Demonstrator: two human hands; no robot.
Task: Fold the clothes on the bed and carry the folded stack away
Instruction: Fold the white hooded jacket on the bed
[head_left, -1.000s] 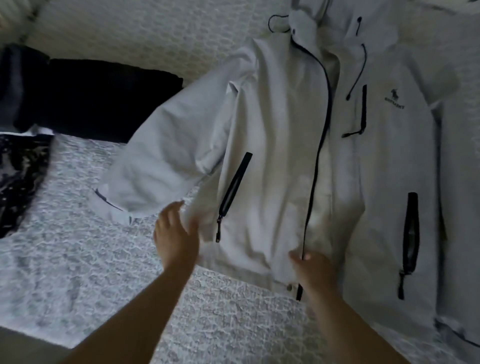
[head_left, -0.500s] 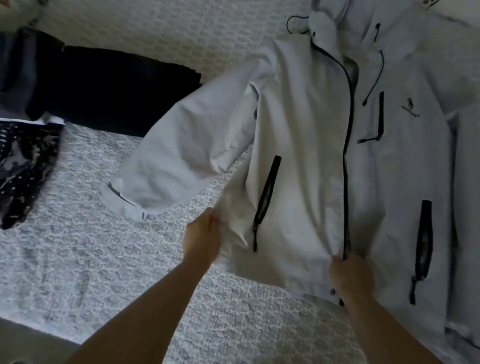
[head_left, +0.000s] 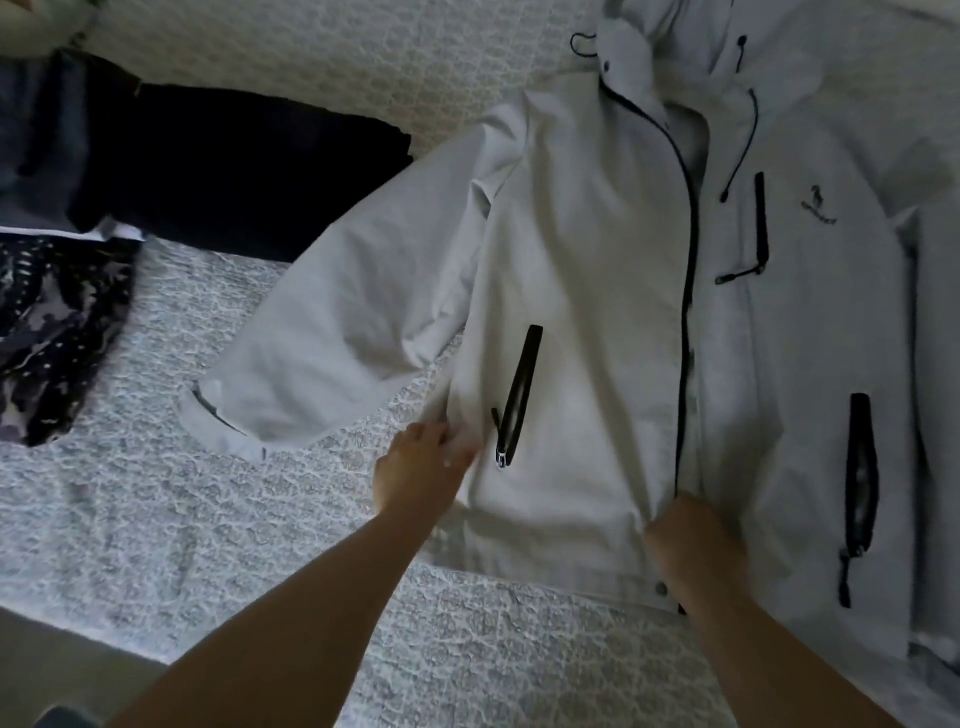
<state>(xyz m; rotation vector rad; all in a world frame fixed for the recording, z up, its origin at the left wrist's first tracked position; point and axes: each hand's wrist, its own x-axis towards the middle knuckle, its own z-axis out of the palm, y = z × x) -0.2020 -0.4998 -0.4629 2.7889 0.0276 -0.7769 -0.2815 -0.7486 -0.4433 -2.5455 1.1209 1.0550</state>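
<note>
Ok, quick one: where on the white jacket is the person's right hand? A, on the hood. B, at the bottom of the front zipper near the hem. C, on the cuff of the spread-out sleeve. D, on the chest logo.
B: the right hand grips the white jacket where the dark front zipper ends near the hem, while the left hand holds the side edge by the pocket.

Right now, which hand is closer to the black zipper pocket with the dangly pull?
Left. The left hand pinches the white jacket just beside that pocket zipper; the right hand grips the hem farther off.
</note>
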